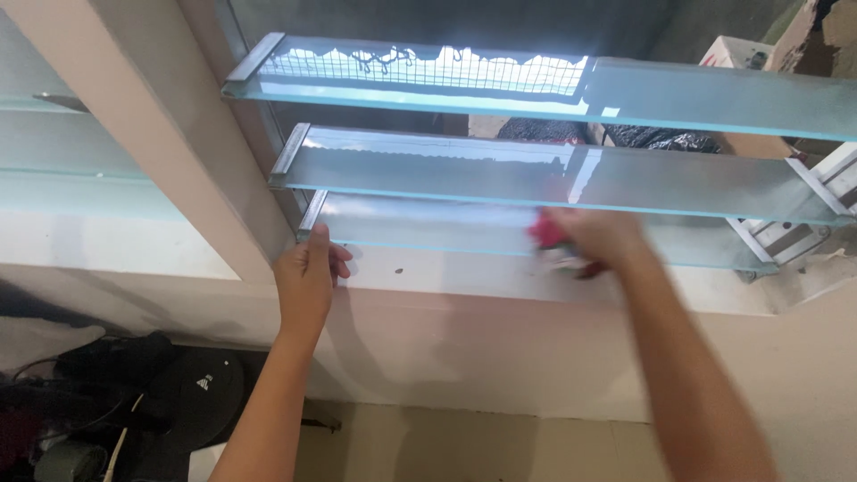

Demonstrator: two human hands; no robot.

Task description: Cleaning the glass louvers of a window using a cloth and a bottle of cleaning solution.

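Observation:
A louvre window with three frosted glass slats fills the upper view. My left hand grips the left end of the lowest slat by its metal clip. My right hand, blurred by motion, presses a red cloth against the same slat near its middle. The middle slat and the top slat sit tilted open above.
A pale window post stands to the left, with another glass pane beyond it. A white sill and wall run below. Black bags and gear lie on the floor at lower left. A metal frame holds the slats at right.

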